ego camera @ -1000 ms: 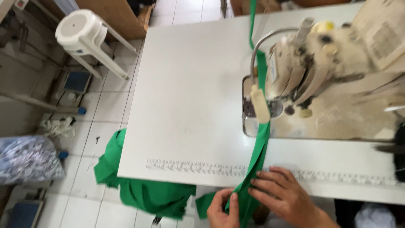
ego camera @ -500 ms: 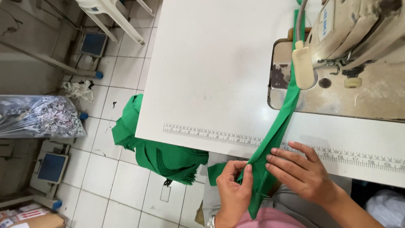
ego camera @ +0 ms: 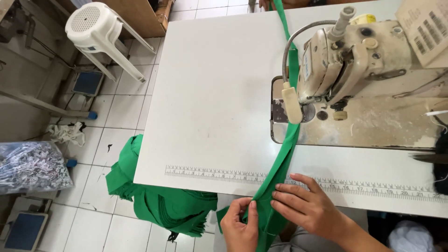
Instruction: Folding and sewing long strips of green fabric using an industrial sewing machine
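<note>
A long green fabric strip [ego camera: 285, 154] runs from the table's far edge, past the sewing machine [ego camera: 354, 70], down to the near edge. My left hand [ego camera: 240, 224] pinches the strip's folded edge just off the table's front. My right hand [ego camera: 308, 205] lies flat on the strip at the table edge, fingers pressing the fold against the printed ruler [ego camera: 210, 173]. The machine's needle area is partly hidden behind a cream lamp head [ego camera: 292, 105].
A white sewing table [ego camera: 214, 93] fills the middle. A pile of green fabric [ego camera: 158, 200] hangs off its near left edge to the tiled floor. A white plastic stool [ego camera: 95, 30] stands at the far left. A bag of scraps [ego camera: 28, 165] lies left.
The view has swung between frames. My hands stay at the near edge on the strip, the left hand now pinching the fold a little lower than before.
</note>
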